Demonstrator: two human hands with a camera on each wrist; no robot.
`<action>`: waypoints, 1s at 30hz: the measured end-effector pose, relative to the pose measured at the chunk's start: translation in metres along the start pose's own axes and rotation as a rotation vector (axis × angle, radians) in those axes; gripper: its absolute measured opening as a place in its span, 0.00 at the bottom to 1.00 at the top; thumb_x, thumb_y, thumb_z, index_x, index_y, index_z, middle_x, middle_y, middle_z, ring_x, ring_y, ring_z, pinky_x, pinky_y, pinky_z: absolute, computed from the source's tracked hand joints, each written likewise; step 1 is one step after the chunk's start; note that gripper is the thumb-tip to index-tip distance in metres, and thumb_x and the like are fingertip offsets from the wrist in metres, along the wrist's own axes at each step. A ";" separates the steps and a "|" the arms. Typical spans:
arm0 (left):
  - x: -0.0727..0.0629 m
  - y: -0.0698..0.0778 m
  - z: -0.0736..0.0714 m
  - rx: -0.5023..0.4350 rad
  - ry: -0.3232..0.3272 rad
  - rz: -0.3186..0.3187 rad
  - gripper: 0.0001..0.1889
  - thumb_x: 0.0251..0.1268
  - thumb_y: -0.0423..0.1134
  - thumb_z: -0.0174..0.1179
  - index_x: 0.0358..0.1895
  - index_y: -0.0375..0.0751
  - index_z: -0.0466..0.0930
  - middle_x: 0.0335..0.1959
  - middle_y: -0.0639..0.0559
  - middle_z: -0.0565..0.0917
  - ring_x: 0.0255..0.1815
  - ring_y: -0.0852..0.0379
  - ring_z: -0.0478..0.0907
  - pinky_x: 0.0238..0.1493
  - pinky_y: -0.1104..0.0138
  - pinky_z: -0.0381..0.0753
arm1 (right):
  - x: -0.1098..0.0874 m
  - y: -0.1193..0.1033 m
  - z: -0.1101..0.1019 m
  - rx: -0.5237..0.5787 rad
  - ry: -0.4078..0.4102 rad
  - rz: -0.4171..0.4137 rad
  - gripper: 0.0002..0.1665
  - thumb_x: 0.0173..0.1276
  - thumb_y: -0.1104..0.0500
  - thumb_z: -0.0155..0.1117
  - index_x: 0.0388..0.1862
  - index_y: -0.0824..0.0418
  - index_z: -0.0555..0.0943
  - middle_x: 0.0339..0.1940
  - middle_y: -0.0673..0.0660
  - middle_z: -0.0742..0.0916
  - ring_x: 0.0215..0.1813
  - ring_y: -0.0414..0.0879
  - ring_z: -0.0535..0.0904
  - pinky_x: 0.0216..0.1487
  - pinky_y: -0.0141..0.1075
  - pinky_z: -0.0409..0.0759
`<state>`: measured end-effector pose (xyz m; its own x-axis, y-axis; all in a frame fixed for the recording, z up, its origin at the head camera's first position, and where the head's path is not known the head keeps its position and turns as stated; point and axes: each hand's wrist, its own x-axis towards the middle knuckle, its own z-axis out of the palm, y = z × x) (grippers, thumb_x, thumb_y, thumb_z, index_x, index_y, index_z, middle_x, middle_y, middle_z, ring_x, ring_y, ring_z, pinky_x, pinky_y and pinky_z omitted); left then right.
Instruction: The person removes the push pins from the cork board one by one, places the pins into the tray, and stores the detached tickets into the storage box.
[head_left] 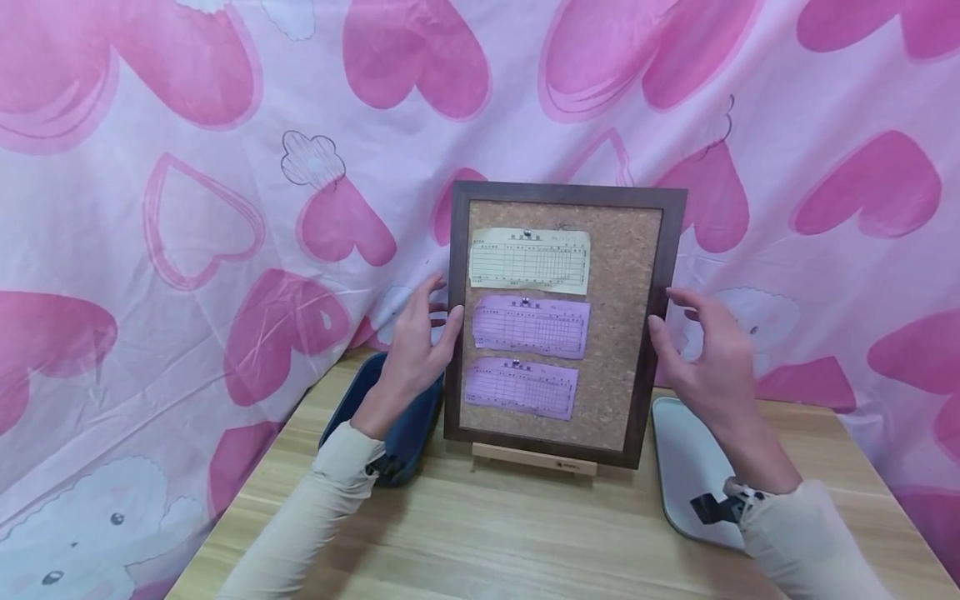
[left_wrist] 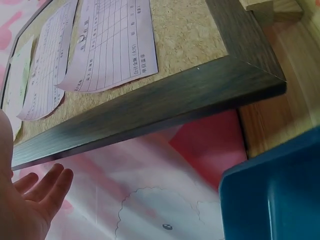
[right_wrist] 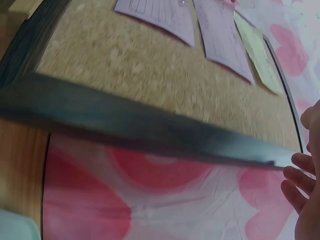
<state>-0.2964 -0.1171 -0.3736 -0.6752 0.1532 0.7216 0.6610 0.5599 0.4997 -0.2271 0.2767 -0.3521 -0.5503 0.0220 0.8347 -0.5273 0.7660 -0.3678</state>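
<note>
A dark-framed corkboard (head_left: 622,333) stands upright on a small light wooden stand (head_left: 525,457), leaning slightly. Three printed slips hang on it one above another: a pale yellow slip (head_left: 528,262) on top, a purple slip (head_left: 531,327) in the middle and another purple slip (head_left: 521,389) at the bottom, each with a small pin at its upper edge. My left hand (head_left: 412,350) is at the frame's left side, thumb tip right at the edge, its other fingers loosely spread. At the opposite side is my right hand (head_left: 712,358), with thumb and index tips by the frame's edge and fingers relaxed.
On the wooden table (head_left: 465,533), a dark blue tray (head_left: 416,433) sits left of the board, partly behind my left arm. A pale tray (head_left: 686,467) lies to the right, under my right forearm. A pink heart-patterned cloth (head_left: 420,150) hangs close behind the table.
</note>
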 end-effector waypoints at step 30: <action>0.036 0.009 0.019 0.010 0.111 0.050 0.29 0.84 0.50 0.58 0.81 0.50 0.68 0.76 0.43 0.74 0.73 0.48 0.74 0.70 0.51 0.82 | 0.035 -0.036 0.056 0.122 -0.072 -0.188 0.23 0.73 0.66 0.73 0.66 0.65 0.83 0.60 0.62 0.89 0.64 0.55 0.85 0.70 0.44 0.82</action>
<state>-0.3209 -0.0907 -0.3520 -0.6004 0.0900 0.7946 0.6892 0.5623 0.4571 -0.2634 0.2136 -0.3329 -0.4776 -0.1630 0.8633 -0.6966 0.6690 -0.2591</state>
